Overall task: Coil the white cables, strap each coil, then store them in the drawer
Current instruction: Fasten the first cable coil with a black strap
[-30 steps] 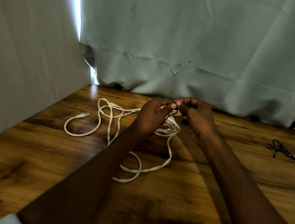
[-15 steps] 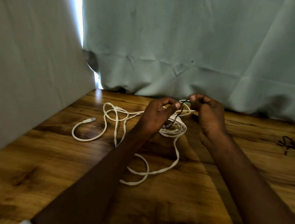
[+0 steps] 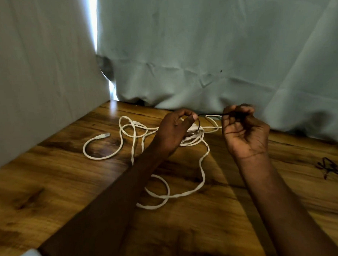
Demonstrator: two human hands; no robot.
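Cable: the white cable (image 3: 201,164) sprawls in loose loops on the wooden worktop (image 3: 45,180), partly bunched under the hands, its plug end (image 3: 104,136) off to the left.
Strap: a thin dark strap (image 3: 209,114) stretches taut between both hands above the bunch.
Left hand (image 3: 174,130): grip pinching the strap's end.
Right hand (image 3: 243,129): grip clenched around the other end.
Far right: more dark straps (image 3: 331,167) lie well apart.
Behind: pale curtain (image 3: 206,52).

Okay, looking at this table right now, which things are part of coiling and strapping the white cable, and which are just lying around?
Part of the job:
- long flat white cable, partly bunched, the rest loose on the table
- thin dark strap stretched between both hands
- left hand and right hand, each pinching the strap

Lying about:
- small dark tangle of ties at the right edge
- wooden table
- pale curtain behind
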